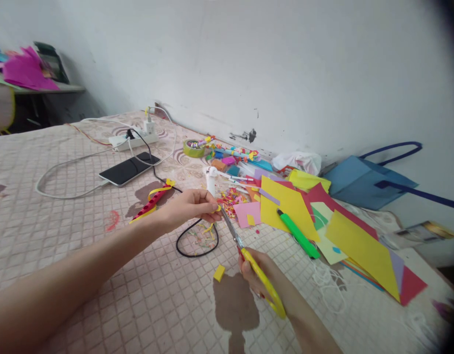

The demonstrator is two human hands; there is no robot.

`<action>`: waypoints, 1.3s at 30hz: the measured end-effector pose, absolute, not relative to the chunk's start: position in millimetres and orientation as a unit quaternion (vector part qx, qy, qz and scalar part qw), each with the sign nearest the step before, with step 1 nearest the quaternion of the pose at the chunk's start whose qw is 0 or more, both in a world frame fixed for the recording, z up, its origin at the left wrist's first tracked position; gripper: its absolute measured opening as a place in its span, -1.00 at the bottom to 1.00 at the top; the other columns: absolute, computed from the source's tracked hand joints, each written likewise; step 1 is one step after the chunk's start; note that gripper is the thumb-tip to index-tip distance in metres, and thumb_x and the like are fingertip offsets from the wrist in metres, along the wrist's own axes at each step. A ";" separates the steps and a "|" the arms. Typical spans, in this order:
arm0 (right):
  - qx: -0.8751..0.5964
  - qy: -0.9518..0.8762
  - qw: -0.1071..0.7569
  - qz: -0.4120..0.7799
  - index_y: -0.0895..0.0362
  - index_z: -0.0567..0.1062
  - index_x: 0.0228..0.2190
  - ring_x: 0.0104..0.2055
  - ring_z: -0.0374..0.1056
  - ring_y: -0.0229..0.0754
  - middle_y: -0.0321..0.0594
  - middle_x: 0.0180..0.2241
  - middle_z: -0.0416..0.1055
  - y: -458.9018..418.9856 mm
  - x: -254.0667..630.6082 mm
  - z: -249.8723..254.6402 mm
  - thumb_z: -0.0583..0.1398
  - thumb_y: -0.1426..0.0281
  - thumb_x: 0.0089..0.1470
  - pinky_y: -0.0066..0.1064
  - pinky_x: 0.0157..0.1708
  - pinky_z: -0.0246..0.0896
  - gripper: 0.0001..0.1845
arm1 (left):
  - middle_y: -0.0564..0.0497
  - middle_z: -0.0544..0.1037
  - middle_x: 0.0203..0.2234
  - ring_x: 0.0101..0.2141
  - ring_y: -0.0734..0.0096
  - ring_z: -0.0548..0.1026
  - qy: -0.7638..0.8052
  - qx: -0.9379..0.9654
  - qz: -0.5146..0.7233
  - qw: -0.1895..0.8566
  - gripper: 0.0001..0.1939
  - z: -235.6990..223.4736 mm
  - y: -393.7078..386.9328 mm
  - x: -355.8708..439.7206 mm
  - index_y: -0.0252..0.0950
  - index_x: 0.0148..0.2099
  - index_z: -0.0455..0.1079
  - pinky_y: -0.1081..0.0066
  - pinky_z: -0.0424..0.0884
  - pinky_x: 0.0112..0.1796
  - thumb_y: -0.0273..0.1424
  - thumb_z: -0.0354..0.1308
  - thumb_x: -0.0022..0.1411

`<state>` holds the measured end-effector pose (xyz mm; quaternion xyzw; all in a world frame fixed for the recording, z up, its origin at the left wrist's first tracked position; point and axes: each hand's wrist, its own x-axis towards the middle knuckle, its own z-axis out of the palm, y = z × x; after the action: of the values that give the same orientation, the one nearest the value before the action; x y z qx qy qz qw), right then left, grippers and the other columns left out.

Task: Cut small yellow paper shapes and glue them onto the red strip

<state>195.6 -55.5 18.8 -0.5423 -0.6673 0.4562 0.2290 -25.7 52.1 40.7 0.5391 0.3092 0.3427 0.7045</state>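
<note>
My left hand (192, 205) pinches a small piece of yellow paper (218, 208) between thumb and fingertips. In my right hand (258, 271) is a pair of scissors (264, 280) with yellow handles, its blades pointing up and left to the yellow paper. Whether the blades touch the paper is hard to tell. A small yellow paper rectangle (219, 273) lies on the table below the blades. Beneath my left hand a black cable (197, 255) forms a loop around yellow scraps. To the left of that hand lies a red dotted strip (153, 202) with yellow trim.
Coloured paper sheets (286, 204) and a green marker (298, 233) lie to the right. Behind my hands are a white glue gun (211, 179), paper scraps (232, 199) and a tape roll (193, 148). A phone (129, 168) is cabled to a power strip (134, 141). A blue bag (367, 179) leans by the wall.
</note>
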 end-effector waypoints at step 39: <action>-0.538 -0.514 0.372 0.555 0.10 0.16 -0.54 -0.78 -0.09 -0.43 -0.53 -0.76 -0.01 -48.1 186.7 15.7 0.04 -0.22 -0.13 -0.56 -0.79 -0.17 -0.39 | 0.16 0.33 -0.62 -0.62 0.66 0.25 0.342 0.485 0.300 0.747 -0.81 39.7 20.1 -4.2 -0.32 -0.40 0.34 0.57 0.18 -0.54 -0.31 0.24 0.04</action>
<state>186.7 -48.1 15.7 -0.5384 -0.5141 0.5545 0.3720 -4.2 20.1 39.7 0.4853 0.3421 0.3003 0.7466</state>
